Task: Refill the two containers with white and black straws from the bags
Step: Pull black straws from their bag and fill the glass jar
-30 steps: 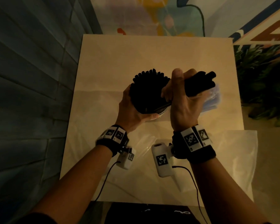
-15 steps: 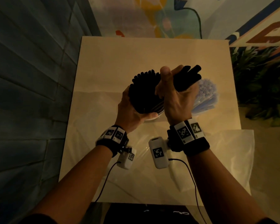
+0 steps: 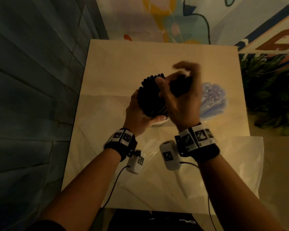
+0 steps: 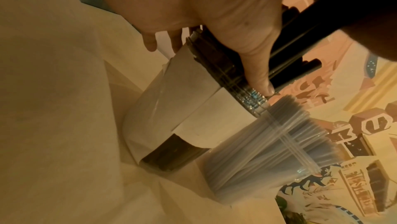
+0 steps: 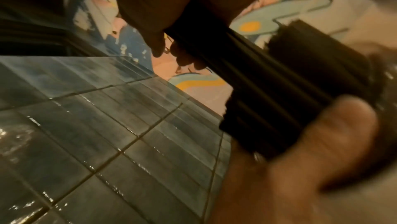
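I saw left hand (image 3: 137,114) fingers wrapped round black straws in container (image 4: 193,108); right hand (image 3: 182,104) fingers curled on loose black straw bundle (image 5: 268,91) just beside them

We read no whole word anywhere. The bands behind the left hand (image 3: 137,117) and the right hand (image 3: 183,107) carry square black-and-white code tags (image 3: 122,137), and so do the two small white camera boxes (image 3: 168,155) below the wrists; these are patterns, not letters. On the painted wall (image 4: 365,125) in the left wrist view we make out block letters that look like an M (image 4: 341,136) and an S (image 4: 378,124), with a strip of smaller lettering (image 4: 357,192) below them too blurred to read, and in the head view big brown letters (image 3: 282,42) are cut off at the top right.
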The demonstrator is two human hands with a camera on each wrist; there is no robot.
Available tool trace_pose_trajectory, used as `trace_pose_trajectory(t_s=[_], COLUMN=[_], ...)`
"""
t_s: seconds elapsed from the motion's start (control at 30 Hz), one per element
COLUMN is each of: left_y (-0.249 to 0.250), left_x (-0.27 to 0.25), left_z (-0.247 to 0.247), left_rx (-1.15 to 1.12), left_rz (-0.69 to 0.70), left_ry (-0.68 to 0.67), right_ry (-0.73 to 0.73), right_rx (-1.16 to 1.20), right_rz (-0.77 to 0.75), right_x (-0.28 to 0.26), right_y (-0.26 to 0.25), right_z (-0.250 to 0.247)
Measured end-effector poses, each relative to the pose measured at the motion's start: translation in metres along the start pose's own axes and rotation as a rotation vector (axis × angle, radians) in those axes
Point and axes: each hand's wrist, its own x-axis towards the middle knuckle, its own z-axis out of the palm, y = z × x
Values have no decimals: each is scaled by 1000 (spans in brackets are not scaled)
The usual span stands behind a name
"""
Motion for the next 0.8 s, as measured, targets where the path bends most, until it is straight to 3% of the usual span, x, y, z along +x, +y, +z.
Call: trace_pose_trajectory(t_s=[0.13,0.2,0.33,0.57,0.67,0.8], left_y=[-1,4,10,11,12,13], left_x=[-5,-8,-11,-2,3,9], left_z=[-1,-3,-5,-11,-18,-27], left_rx=[14,41,76,-20,31,66], left_rz=[-19,9,5,-30,91,151], left_ry=[-18,-25,-10,-46,-131,-220], right_ry=[-30,-136,-400,-448,-455,-352], right_rx=[-175,-345,-744,-612,-585,-372], right_rz=[-157,-220,-193,26,17,251], right_x=[3,-6,-32,-57,-57,-45], right_y=[1,16,58,74,77,83], right_z=[-9,-3,-4,-29,-28,-24])
